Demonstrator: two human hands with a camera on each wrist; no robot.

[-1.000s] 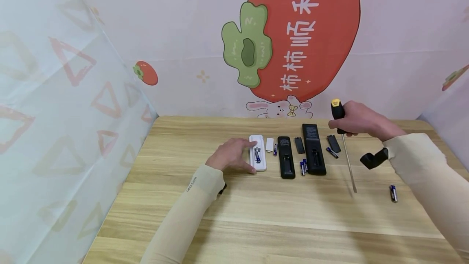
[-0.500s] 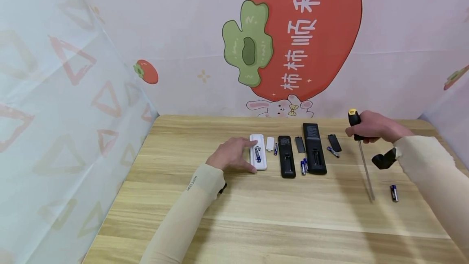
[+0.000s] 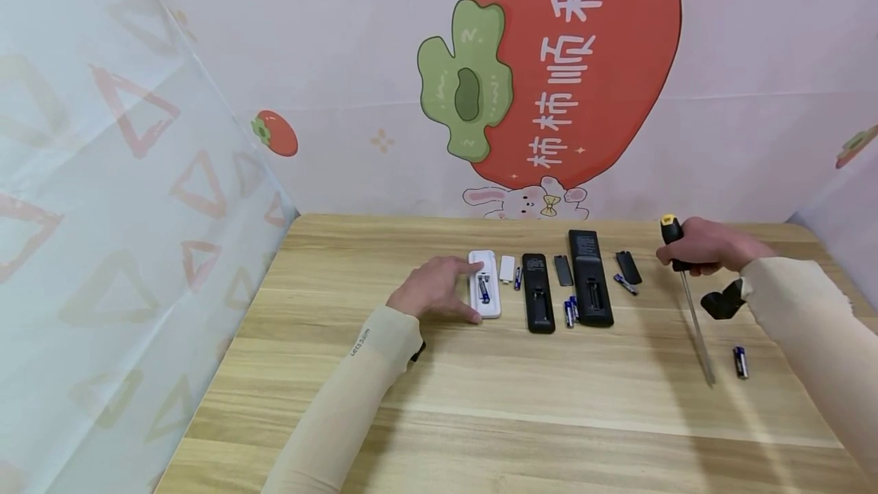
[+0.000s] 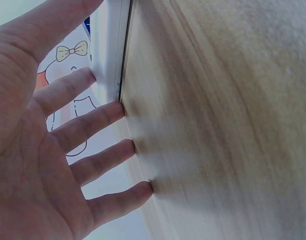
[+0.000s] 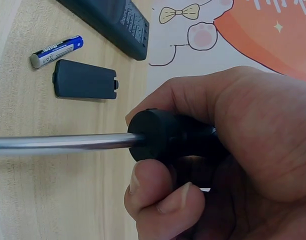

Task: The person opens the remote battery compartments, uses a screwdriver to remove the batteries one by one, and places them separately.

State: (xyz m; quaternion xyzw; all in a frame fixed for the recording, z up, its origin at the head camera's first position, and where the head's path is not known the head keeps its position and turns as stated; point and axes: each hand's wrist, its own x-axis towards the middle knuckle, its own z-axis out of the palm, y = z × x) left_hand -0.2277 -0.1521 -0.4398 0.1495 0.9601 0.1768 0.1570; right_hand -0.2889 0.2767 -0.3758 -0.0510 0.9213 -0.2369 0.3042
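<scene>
My left hand (image 3: 435, 287) lies at a white remote control (image 3: 491, 306). Its fingers are spread and fairly straight in the left wrist view, with the thumb and index finger touching the remote. One blue-and-silver battery (image 3: 484, 290) sits inside the remote's uncovered compartment. A white battery cover (image 3: 507, 268) and a loose battery (image 3: 517, 278) lie just right of it. On the right, my right hand (image 3: 709, 244) grips a screwdriver by its black-and-yellow handle (image 3: 672, 230). The metal shaft (image 5: 63, 142) slants down toward the table; whether the tip touches wood I cannot tell.
Two black remotes (image 3: 538, 311) (image 3: 591, 280) lie with compartments uncovered. Near them are black covers (image 3: 563, 271) (image 5: 85, 80) and batteries (image 3: 569, 314) (image 5: 57, 51). Another battery (image 3: 740, 362) lies by the right forearm. A printed backdrop (image 3: 370, 59) stands behind the wooden table (image 3: 521, 418).
My right hand has moved right and slightly down with the screwdriver, carrying its tip toward the lone battery. The left hand stays at the white remote.
</scene>
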